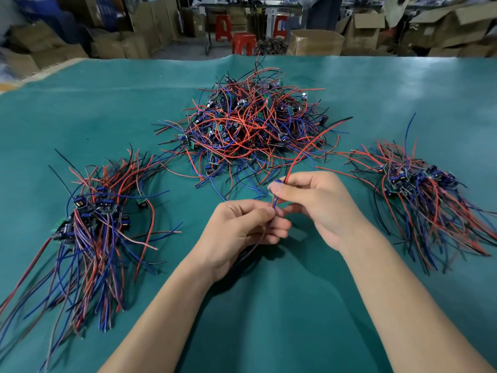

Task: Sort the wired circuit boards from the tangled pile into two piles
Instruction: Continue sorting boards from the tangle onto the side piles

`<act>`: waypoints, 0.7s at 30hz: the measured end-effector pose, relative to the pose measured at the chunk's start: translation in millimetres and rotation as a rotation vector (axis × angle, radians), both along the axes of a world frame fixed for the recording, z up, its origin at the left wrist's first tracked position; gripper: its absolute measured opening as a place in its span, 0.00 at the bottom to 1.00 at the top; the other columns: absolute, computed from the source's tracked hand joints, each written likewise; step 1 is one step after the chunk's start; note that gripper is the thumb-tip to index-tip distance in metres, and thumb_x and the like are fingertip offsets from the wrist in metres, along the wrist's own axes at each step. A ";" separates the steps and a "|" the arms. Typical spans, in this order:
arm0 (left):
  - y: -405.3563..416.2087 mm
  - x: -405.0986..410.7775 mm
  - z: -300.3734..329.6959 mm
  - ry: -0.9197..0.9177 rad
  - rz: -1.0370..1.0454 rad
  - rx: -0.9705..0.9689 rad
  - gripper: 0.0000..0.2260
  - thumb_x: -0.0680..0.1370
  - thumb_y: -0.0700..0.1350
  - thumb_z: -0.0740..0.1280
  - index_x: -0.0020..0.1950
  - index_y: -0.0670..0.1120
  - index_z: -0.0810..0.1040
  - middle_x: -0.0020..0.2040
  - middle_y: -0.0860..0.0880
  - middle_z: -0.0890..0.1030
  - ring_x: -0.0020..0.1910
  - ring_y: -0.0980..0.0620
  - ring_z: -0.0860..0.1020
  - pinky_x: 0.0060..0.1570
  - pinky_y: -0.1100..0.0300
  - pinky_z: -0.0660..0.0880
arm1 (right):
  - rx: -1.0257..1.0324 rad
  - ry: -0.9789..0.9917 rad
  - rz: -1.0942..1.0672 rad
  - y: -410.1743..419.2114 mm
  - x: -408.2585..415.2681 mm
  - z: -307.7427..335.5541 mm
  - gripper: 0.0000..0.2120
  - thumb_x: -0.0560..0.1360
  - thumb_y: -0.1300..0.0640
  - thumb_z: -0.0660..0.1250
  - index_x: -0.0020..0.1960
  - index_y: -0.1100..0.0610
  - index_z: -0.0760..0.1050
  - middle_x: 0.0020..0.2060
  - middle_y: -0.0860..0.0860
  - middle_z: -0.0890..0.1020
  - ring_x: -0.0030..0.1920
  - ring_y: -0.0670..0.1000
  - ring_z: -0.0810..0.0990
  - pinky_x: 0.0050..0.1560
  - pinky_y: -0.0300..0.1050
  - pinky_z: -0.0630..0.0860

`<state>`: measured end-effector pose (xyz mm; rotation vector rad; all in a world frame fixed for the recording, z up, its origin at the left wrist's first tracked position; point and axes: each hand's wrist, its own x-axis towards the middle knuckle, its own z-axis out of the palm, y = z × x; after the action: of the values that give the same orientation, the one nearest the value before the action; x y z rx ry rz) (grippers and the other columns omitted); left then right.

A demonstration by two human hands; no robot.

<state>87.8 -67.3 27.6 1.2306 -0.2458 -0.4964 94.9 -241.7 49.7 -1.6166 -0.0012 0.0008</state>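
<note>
Wired circuit board (pixel 272 194), one unit: held above the near centre of the surface (pixel 80 109), between both hands. Right hand (pixel 320 208) pinches the board end with thumb and fingers; left hand (pixel 242 227) pinches the trailing blue and red leads just below. Hands close together, nearly touching. A long red lead arcs from the board up toward the tangled pile (pixel 250 125), likely not yet free of it.

Tangled pile: centre, far side, unsorted, wires looping in all directions.

Left sorted pile (pixel 91 224): boards clustered at its far end, leads combed toward the near edge.

Right sorted pile (pixel 419 195): same arrangement, boards far, leads fanned near and rightward. Judged purpose: aligned leads keep sorted units from re-tangling.

Two-handed grip appears meant to straighten the leads and expose the board for checking before assignment.

Obscured: the held board is mostly covered by the right fingers (pixel 277 188); its type cannot be told. What separates the two sorted piles is not visible. Near lead ends blurred; left pile cut off at frame edge.
</note>
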 end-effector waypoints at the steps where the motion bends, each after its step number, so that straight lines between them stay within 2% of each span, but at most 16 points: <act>1: -0.1 -1.1 0.3 -0.024 -0.024 0.033 0.10 0.81 0.39 0.64 0.46 0.42 0.85 0.42 0.39 0.85 0.38 0.49 0.83 0.38 0.62 0.79 | 0.047 0.035 -0.023 -3.2 -0.1 3.0 0.05 0.71 0.57 0.76 0.42 0.59 0.85 0.36 0.51 0.83 0.39 0.48 0.80 0.38 0.40 0.77; 4: -0.4 -4.4 2.1 -0.071 -0.099 0.096 0.12 0.82 0.39 0.63 0.44 0.43 0.84 0.39 0.41 0.85 0.35 0.49 0.83 0.35 0.63 0.77 | 0.177 0.118 -0.114 -12.9 -0.4 7.8 0.10 0.66 0.54 0.77 0.42 0.59 0.82 0.35 0.51 0.82 0.36 0.47 0.81 0.33 0.36 0.75; 10: 0.2 -6.9 6.3 -0.118 -0.197 0.188 0.09 0.78 0.45 0.63 0.41 0.46 0.81 0.37 0.43 0.85 0.32 0.50 0.82 0.31 0.65 0.74 | 0.292 0.187 -0.343 -26.8 5.1 5.2 0.05 0.74 0.60 0.75 0.44 0.60 0.80 0.33 0.52 0.82 0.32 0.46 0.80 0.31 0.36 0.73; 13: 1.0 -6.0 6.1 -0.136 -0.240 0.216 0.10 0.82 0.41 0.62 0.43 0.46 0.80 0.39 0.43 0.85 0.33 0.51 0.82 0.32 0.65 0.74 | 0.298 0.179 -0.404 -38.1 6.4 4.6 0.05 0.74 0.59 0.75 0.43 0.60 0.81 0.33 0.52 0.83 0.33 0.47 0.81 0.32 0.36 0.74; 17: 1.4 -4.7 5.5 -0.152 -0.251 0.242 0.11 0.84 0.38 0.59 0.46 0.44 0.77 0.38 0.43 0.85 0.32 0.51 0.82 0.32 0.64 0.75 | 0.253 0.040 -0.436 -38.8 4.5 12.5 0.07 0.75 0.60 0.74 0.38 0.57 0.81 0.32 0.50 0.82 0.34 0.46 0.79 0.35 0.36 0.73; 21: 0.0 -6.0 3.7 -0.177 -0.232 0.254 0.08 0.84 0.36 0.58 0.48 0.42 0.76 0.38 0.42 0.85 0.32 0.50 0.81 0.31 0.63 0.75 | 0.140 -0.238 -0.414 -16.3 -6.7 48.5 0.02 0.76 0.62 0.74 0.45 0.57 0.83 0.35 0.49 0.83 0.37 0.45 0.79 0.37 0.37 0.72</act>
<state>81.8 -67.3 31.3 1.5057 -0.4915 -0.6330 88.3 -257.9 98.2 -1.4444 0.1465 -0.5006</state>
